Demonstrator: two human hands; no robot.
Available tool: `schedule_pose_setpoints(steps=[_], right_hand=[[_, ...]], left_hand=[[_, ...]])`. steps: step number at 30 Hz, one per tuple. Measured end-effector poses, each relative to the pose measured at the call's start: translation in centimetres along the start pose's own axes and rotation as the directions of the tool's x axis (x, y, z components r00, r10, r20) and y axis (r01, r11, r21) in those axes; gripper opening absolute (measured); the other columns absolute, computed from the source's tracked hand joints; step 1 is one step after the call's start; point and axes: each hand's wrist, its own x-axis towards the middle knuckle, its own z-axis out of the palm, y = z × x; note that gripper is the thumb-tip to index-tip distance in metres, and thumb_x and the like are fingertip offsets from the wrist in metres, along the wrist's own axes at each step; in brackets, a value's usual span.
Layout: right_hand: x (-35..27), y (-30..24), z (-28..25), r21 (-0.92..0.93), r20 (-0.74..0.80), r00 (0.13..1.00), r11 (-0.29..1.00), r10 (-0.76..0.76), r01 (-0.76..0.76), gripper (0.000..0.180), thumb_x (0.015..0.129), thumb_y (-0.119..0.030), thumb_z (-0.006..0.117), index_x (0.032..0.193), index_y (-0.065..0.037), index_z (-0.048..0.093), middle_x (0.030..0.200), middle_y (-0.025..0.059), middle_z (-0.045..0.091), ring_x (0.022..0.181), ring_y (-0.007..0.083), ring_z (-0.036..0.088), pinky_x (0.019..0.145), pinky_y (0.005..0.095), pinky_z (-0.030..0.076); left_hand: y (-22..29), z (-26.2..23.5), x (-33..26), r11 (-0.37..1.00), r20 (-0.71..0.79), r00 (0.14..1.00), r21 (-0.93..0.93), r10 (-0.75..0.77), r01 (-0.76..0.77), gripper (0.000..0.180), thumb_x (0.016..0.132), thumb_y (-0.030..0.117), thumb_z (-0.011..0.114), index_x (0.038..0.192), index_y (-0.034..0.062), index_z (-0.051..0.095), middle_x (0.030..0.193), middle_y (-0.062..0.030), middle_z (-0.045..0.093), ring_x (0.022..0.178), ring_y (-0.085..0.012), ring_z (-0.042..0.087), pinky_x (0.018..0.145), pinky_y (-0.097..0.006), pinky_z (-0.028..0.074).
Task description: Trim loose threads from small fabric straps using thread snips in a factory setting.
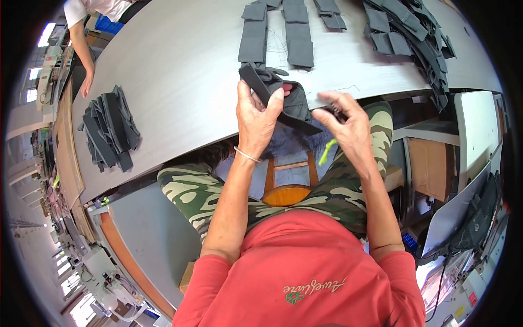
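one grey table [180, 71] carries three lots of dark fabric: a pile [109, 128] at left, three strips [297, 30] laid in rows ahead, a heap [414, 38] at right. one dark fabric piece [291, 103] is held up over the table's near edge, its long axis running from upper left down to lower right. left hand [256, 114] is closed on its upper end. right hand [346, 122] pinches its lower right corner, fingers curled. another person's hand [86, 86] rests on the table's far left.

We see bare surface [180, 71] between the left fabric stack [109, 128] and the laid-out strips [278, 32]; the right pile [414, 38] crowds that edge.
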Motion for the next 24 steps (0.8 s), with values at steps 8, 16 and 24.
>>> schedule_pose_setpoints(steps=[8,16,24], right_hand=[[0.2,-0.2,1.1,-0.018,0.092,0.986,0.99,-0.14,0.142,0.007,0.08,-0.007,0.061,0.082,-0.001,0.061,0.077,0.0106,0.061,0.063,0.0195,0.055,0.059,0.0325,0.042],[0.2,-1.7,-0.7,0.558,0.282,0.959,0.811,0.015,-0.176,0.018,0.088,-0.014,0.058,0.074,-0.003,0.053,0.068,-0.0029,0.047,0.061,0.0053,0.037,0.054,0.0216,0.029],[-1.0,0.1,-3.8,0.871,0.44,0.723,0.448,-0.532,-0.201,0.039,0.085,-0.026,0.058,0.055,-0.005,0.046,0.054,0.008,0.047,0.048,0.0118,0.035,0.047,0.0265,0.028]], left_hand=[[2.0,0.1,-0.8,0.995,-0.033,0.999,-0.103,-0.017,0.014,0.029,0.088,0.005,0.059,0.106,-0.0005,0.038,0.093,-0.0182,0.063,0.079,-0.0193,0.064,0.074,-0.029,0.052],[3.1,-1.8,-1.8,0.996,-0.137,0.988,-0.038,0.072,-0.078,0.028,0.09,0.014,0.058,0.11,-0.0002,0.044,0.094,-0.0133,0.062,0.08,-0.0208,0.064,0.07,-0.032,0.052],[4.2,-3.7,-2.4,0.999,-0.192,0.981,-0.033,0.026,-0.033,0.034,0.089,0.022,0.06,0.112,0.002,0.044,0.1,-0.0167,0.063,0.088,-0.0229,0.065,0.074,-0.03,0.052]])
